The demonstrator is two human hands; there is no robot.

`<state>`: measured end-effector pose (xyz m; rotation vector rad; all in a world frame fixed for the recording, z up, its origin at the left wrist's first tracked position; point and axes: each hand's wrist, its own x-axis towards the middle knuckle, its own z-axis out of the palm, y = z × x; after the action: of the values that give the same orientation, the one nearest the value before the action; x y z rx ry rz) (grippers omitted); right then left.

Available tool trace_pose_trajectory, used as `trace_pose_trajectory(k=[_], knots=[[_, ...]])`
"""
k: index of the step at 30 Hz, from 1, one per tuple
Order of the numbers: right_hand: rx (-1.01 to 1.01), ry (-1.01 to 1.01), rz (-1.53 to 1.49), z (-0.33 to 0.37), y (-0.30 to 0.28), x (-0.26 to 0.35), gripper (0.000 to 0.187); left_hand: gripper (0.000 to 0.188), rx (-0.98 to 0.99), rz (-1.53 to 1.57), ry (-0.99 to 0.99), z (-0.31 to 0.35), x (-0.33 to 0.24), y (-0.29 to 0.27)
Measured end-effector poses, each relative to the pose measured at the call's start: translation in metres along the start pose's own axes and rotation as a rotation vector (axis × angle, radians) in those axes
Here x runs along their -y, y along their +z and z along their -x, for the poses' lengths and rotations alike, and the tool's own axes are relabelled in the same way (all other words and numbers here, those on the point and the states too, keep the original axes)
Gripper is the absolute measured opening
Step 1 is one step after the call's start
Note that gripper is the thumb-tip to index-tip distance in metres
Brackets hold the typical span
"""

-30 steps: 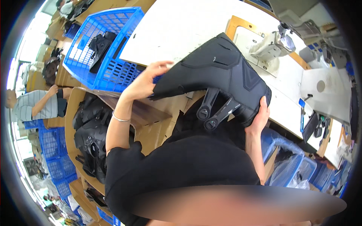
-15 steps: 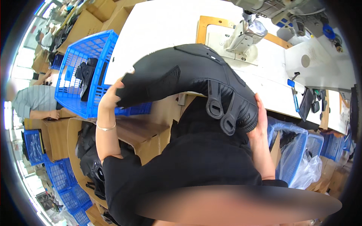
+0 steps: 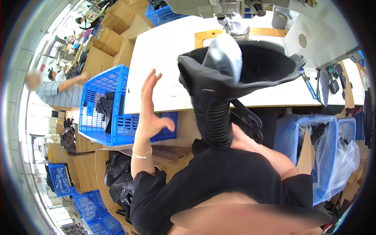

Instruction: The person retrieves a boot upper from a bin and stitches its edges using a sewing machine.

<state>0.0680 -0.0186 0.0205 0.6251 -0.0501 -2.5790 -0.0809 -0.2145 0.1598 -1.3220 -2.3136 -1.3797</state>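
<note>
A tall black boot (image 3: 231, 86) with a grey lining and ribbed shaft stands upright in front of me, its opening toward the white sewing table (image 3: 164, 58). My right hand (image 3: 244, 139) grips it from below, mostly hidden behind the shaft and its black straps. My left hand (image 3: 150, 109) is off the boot, raised to its left with fingers spread and nothing in it. A silver bracelet sits on that wrist.
A blue crate (image 3: 103, 109) with black parts sits left of the table. A cardboard box (image 3: 117, 172) of black boots lies below it. Blue bins lined with plastic (image 3: 325, 149) stand at right. A sewing machine (image 3: 231, 9) is ahead. Another person (image 3: 55, 90) works far left.
The boot has swung from lying sideways to upright, opening toward the table. My left hand has let go of it and now hangs open to its left.
</note>
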Motion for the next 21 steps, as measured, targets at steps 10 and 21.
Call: trace_pose_trajectory(k=[10, 21], knots=[[0.174, 0.424, 0.115, -0.035, -0.082, 0.001, 0.035, 0.093, 0.037, 0.027, 0.09, -0.057, -0.006, 0.049], [-0.012, -0.301, 1.276, 0.006, -0.121, 0.028, 0.035, 0.047, 0.345, -0.208, 0.133, -0.106, -0.007, 0.148]])
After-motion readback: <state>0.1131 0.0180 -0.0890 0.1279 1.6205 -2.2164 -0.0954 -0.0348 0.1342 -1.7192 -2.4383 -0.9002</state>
